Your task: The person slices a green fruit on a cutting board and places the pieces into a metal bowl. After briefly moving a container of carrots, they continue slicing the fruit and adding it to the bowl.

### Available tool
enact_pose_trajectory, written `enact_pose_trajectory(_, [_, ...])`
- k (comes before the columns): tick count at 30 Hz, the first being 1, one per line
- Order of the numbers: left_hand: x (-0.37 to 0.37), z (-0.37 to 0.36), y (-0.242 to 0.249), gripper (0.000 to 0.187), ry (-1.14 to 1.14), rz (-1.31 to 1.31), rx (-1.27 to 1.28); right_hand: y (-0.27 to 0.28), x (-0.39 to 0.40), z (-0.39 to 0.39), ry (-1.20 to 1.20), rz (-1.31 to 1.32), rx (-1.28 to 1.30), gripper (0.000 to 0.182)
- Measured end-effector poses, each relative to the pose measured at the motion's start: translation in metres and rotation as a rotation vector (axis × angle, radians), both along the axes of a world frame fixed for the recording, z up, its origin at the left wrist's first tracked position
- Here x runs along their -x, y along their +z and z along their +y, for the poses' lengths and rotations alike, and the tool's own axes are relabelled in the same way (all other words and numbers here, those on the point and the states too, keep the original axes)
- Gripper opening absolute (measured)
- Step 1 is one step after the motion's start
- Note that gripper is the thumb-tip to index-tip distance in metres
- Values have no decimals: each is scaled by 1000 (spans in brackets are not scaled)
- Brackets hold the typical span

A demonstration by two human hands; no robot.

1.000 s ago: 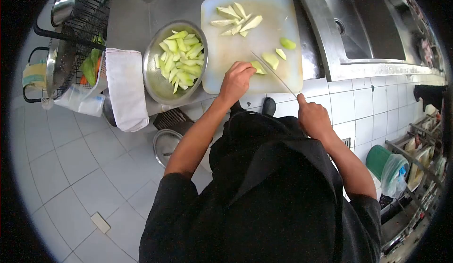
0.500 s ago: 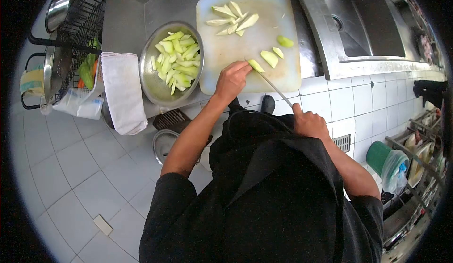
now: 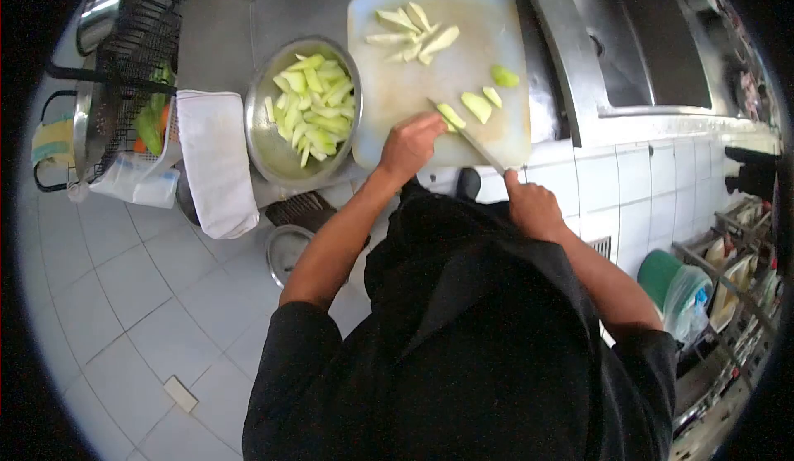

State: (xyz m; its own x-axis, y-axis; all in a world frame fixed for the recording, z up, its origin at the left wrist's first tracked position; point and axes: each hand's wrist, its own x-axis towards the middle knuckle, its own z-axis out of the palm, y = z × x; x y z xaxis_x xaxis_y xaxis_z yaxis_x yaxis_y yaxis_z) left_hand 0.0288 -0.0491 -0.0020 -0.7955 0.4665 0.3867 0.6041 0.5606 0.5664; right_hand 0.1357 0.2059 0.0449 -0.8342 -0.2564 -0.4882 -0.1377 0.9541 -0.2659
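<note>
My right hand [image 3: 536, 205] is closed round the handle of a knife [image 3: 481, 148], whose blade slants up and left over the cutting board [image 3: 389, 89]. The blade lies against a pale green vegetable piece [image 3: 452, 115]. My left hand [image 3: 413, 141] has its fingers bent together at that piece's left end, holding it on the board. To its right lie a wider slice [image 3: 476, 107], a small wedge [image 3: 493, 96] and a rounded green end piece [image 3: 504, 76]. Several pale strips [image 3: 418, 31] are heaped near the board's far edge.
Left of the board stands a steel bowl [image 3: 263, 143] of cut green pieces, beside a folded white cloth [image 3: 217, 163]. A sink [image 3: 637, 39] lies to the right. The black wire rack [image 3: 136, 35] at far left holds pots and vegetables. A green bin [image 3: 662, 277] stands lower right.
The knife and my right hand have shifted up and left, so the blade now crosses behind the piece with its tip beyond it. My left hand stays at the piece.
</note>
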Motion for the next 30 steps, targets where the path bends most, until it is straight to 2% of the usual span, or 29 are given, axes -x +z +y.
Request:
enact_pose_trajectory(5, [-5,-4,0,21,-48,18,6,7,12,6,-59,-86,17,23])
enact_pose_trajectory(10, [-16,-8,-4,22,55,46,-20,25,9,10,-61,-29,76,23])
enact_pose_trajectory(19, [-7,-9,-2,22,101,117,4,48,-15,-10,-53,-43,-27,33])
enact_pose_trajectory(23, [-5,-12,-5,28,93,79,11,65,-14,-15,-25,-64,-76,28])
enact_pose_trajectory(30, [-1,-8,-8,26,100,136,31,72,-6,-13,-42,-80,-49,25])
